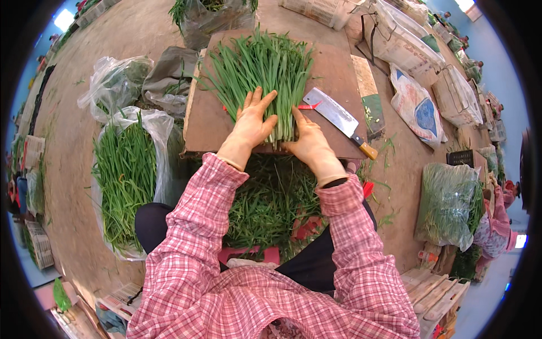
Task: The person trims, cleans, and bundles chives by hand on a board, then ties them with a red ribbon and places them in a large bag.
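Note:
A spread bunch of green garlic chives (264,68) lies on a brown wooden board (334,80), its pale cut ends towards me. My left hand (252,129), in a rubber glove, rests flat on the stalks with fingers spread. My right hand (312,142), gloved too, touches the right side of the bunch near the cut ends, thumb and forefinger apart. A red strip (311,106) sticks out on both sides of the stalks and seems to run beneath them. Right of the bunch lies a cleaver (334,114) with a wood-and-black handle, over the board's edge.
An open plastic bag of chives (125,178) stands at my left. Leaf trimmings (271,203) are heaped below the board between my knees. White crates (406,42) and a printed sack (417,104) are at right, near a wrapped chive bundle (449,203) and another person (493,226).

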Demonstrator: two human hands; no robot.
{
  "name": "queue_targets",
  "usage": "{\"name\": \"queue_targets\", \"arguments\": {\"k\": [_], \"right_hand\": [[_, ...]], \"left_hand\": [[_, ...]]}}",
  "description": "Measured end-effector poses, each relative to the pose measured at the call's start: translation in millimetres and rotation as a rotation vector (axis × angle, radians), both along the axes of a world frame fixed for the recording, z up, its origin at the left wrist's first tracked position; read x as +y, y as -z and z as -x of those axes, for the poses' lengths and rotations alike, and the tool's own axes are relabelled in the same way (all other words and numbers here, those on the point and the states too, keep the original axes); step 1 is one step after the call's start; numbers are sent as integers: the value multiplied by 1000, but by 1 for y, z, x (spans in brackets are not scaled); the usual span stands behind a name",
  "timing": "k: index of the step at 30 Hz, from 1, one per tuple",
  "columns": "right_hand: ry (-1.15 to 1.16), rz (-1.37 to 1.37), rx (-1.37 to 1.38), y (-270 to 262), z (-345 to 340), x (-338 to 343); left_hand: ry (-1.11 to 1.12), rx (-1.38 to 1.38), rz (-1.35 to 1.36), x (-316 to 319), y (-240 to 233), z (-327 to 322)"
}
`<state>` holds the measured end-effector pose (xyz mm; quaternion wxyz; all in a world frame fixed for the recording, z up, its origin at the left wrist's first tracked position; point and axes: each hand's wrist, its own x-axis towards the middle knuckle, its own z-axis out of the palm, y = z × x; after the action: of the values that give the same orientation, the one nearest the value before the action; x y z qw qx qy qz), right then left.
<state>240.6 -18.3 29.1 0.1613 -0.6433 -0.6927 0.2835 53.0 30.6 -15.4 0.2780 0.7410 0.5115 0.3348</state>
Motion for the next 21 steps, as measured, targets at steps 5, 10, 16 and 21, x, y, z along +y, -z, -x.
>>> {"name": "queue_targets", "arguments": {"k": [5,10,16,21], "right_hand": [[258,-28,384,-2,-27,-1],[296,41,626,-1,-38,-23],[168,948,-159,101,-99,-83],[314,768,-411,303,-120,-180]], "left_hand": [[-116,37,-283,9,-27,16],[160,1,-597,53,-22,1],[120,-134,-377,-2,-76,-15],[269,-263,-298,-51,-49,-14]]}}
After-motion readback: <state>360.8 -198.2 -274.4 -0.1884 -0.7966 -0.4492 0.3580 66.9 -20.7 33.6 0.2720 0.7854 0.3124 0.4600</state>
